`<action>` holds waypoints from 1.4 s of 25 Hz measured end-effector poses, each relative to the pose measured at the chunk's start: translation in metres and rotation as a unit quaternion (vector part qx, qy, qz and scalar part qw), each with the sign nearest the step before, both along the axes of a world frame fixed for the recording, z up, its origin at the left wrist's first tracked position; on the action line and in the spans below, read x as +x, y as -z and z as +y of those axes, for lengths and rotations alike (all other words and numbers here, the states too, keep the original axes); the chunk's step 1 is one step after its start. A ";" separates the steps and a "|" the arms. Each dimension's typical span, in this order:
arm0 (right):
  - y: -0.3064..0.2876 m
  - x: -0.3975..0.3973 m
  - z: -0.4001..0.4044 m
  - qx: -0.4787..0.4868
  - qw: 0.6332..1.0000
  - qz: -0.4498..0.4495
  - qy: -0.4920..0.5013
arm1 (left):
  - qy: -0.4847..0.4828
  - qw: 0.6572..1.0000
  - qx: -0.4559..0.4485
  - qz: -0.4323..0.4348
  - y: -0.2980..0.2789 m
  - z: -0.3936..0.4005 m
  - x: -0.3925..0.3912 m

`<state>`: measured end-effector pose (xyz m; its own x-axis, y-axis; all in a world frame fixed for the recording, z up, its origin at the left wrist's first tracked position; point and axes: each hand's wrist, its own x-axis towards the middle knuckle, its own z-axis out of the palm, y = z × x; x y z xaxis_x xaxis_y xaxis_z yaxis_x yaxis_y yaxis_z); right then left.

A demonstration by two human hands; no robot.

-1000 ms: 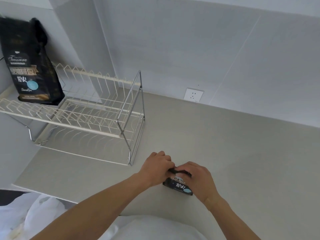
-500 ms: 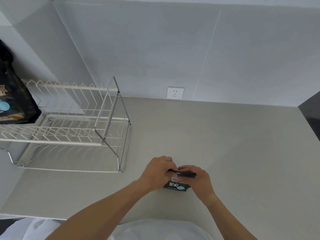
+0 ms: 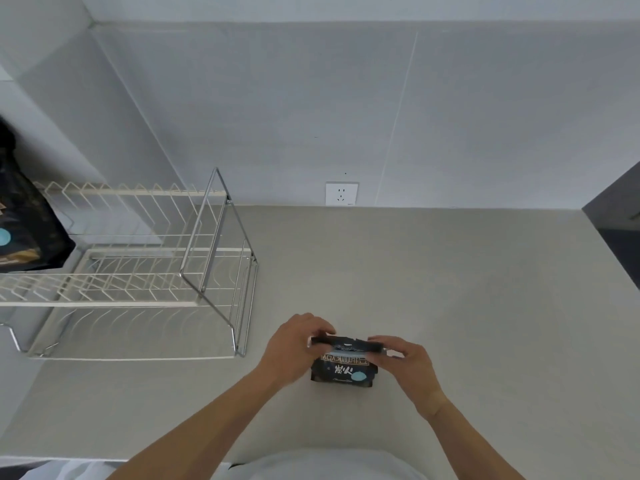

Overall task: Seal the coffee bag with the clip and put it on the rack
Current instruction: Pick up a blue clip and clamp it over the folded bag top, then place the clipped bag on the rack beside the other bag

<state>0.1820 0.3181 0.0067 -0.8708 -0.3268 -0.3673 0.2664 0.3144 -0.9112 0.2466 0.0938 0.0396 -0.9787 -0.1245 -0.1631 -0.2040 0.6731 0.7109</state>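
A small black coffee bag (image 3: 343,370) with white lettering and a blue dot stands on the grey counter in front of me. A long black clip (image 3: 346,342) lies across its folded top. My left hand (image 3: 294,348) pinches the clip's left end and my right hand (image 3: 407,363) grips its right end, both beside the bag's top. The wire rack (image 3: 138,271) stands to the left, about a forearm's length from the bag.
A larger black coffee bag (image 3: 24,216) stands on the rack's upper tier at the far left. A wall socket (image 3: 341,193) sits above the counter's back edge. A dark surface (image 3: 620,216) borders the counter at the right.
The view has swung right, so the rack sits farther left. My hands have spread apart along the clip, uncovering the bag's front.
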 end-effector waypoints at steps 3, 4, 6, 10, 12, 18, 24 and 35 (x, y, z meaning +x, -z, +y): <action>-0.001 0.002 0.005 0.009 1.000 -0.002 0.012 | -0.076 0.994 0.080 -0.022 0.007 -0.014 0.011; -0.002 0.002 0.003 0.012 1.000 -0.001 0.009 | -0.084 0.992 0.095 -0.023 0.008 -0.014 0.012; -0.005 0.003 -0.003 0.010 1.000 -0.004 0.014 | -0.089 0.990 0.111 -0.015 0.011 -0.012 0.012; -0.004 0.007 -0.007 -0.011 1.000 -0.006 -0.001 | -0.090 0.992 0.085 0.004 0.017 -0.015 0.019; 0.000 0.017 -0.012 -0.003 1.000 -0.002 -0.012 | -0.087 0.993 0.085 -0.001 0.021 -0.019 0.026; 0.012 0.036 -0.025 -0.030 0.994 0.003 -0.103 | 0.000 0.977 0.161 -0.137 0.023 -0.024 0.031; 0.001 0.038 -0.031 0.002 0.997 0.010 -0.073 | 0.036 0.985 0.121 -0.117 0.013 -0.024 0.021; -0.212 0.042 -0.051 -0.048 0.988 0.120 -0.089 | 0.167 0.951 0.261 0.024 -0.168 -0.084 0.019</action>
